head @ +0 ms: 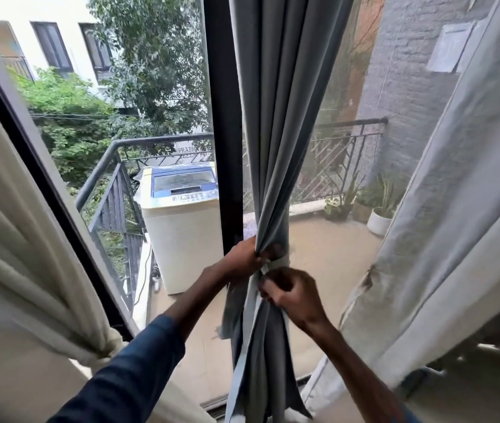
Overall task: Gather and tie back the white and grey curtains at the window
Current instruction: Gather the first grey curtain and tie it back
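A grey curtain [285,117] hangs in the middle of the window, bunched into a narrow column in front of the dark frame post. My left hand [244,256] grips the gathered folds from the left at waist height. Just below it, my right hand [291,293] pinches a light strip of fabric at the bunch. A white curtain [16,254] at the left is gathered and knotted low down [106,346]. A sheer white curtain [456,209] hangs loose at the right.
The dark window post [224,117] stands right behind the grey curtain. Outside on the balcony are a washing machine [181,221], a metal railing [114,184] and potted plants [376,206]. The sill runs along the bottom.
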`<state>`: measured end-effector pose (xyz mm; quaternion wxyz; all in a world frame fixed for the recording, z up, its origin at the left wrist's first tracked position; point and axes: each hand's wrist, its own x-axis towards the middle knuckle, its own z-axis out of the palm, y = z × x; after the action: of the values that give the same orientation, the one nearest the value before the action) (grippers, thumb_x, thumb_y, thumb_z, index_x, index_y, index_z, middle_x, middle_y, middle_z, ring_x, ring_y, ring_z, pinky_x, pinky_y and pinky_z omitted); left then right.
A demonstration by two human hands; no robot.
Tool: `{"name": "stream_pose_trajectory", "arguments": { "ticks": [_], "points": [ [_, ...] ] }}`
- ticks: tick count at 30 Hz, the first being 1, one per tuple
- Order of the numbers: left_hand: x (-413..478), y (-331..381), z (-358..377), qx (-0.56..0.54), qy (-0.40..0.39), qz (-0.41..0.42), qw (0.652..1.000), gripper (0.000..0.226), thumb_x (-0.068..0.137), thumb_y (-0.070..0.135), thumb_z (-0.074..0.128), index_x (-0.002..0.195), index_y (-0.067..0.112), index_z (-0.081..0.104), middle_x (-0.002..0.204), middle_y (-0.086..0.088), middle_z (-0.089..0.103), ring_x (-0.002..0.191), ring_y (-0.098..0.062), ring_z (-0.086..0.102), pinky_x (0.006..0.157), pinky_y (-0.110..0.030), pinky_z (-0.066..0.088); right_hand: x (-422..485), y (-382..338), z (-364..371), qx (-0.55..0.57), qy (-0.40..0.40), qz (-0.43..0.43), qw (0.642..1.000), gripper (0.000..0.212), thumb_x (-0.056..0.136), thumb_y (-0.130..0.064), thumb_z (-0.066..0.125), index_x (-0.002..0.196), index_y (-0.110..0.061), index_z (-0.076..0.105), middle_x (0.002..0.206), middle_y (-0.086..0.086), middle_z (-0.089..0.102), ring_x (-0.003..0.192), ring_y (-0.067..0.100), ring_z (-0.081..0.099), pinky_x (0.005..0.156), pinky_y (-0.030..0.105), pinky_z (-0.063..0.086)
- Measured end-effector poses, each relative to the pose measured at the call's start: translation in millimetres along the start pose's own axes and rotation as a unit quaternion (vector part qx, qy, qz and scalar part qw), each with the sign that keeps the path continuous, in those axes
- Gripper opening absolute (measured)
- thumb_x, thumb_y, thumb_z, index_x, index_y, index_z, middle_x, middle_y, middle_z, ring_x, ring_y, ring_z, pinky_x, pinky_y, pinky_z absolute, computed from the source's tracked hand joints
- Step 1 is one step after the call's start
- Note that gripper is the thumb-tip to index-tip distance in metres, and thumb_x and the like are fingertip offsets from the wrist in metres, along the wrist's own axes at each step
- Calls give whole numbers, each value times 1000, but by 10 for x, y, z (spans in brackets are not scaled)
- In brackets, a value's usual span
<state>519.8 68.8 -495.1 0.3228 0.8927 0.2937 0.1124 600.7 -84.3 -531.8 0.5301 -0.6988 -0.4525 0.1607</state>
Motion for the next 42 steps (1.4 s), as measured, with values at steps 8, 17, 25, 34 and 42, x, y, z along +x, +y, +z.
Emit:
{"name": "stream_pose_trajectory", "arguments": {
  "ticks": [8, 17, 25, 34, 42],
  "points": [
    [-116, 141, 89, 40, 27, 0, 999, 31, 99, 33, 52, 123, 13, 55, 112, -11, 63, 96, -38, 63, 79, -46, 53, -167, -160, 320, 105, -60, 72, 990, 18, 91, -23, 72, 86, -6, 76, 77, 6, 78, 71, 20, 76, 75, 41, 62],
    [-173, -23, -157, 30, 11, -11, 999, 36, 93, 49, 46, 117, 24, 54, 106, -8, 68, 91, -31, 66, 78, -47, 57, -44, 68, -342, -93, -68, 32, 993, 21, 82, -31, 69, 63, -29, 76, 59, -7, 71, 57, 8, 67, 62, 33, 52],
    [-269, 66, -118, -141, -7, -27, 990, 26, 95, 40, 61, 107, 20, 51, 86, -2, 61, 75, -26, 69, 58, -43, 62, -2, 200, -646, 169, 82, 136, 973, 32, 77, -21, 83, 107, -14, 75, 79, 9, 74, 71, 18, 66, 58, 26, 54],
    [-216, -4, -31, -140, 19, -20, 990, 23, 96, 33, 61, 109, 14, 59, 87, -7, 67, 68, -23, 72, 50, -38, 61, 306, -262, -376, 259, 245, 45, 933, 44, 71, 1, 86, 110, -7, 68, 95, 9, 76, 83, 16, 73, 72, 25, 59],
    [-233, -19, -30, -117, 20, -12, 993, 40, 77, -3, 56, 116, 7, 59, 94, -12, 66, 67, -24, 71, 51, -40, 61, 215, -202, -56, -82, 150, -275, 946, 34, 74, 9, 70, 102, -10, 75, 107, 0, 72, 93, 12, 69, 76, 27, 56]
  ]
}}
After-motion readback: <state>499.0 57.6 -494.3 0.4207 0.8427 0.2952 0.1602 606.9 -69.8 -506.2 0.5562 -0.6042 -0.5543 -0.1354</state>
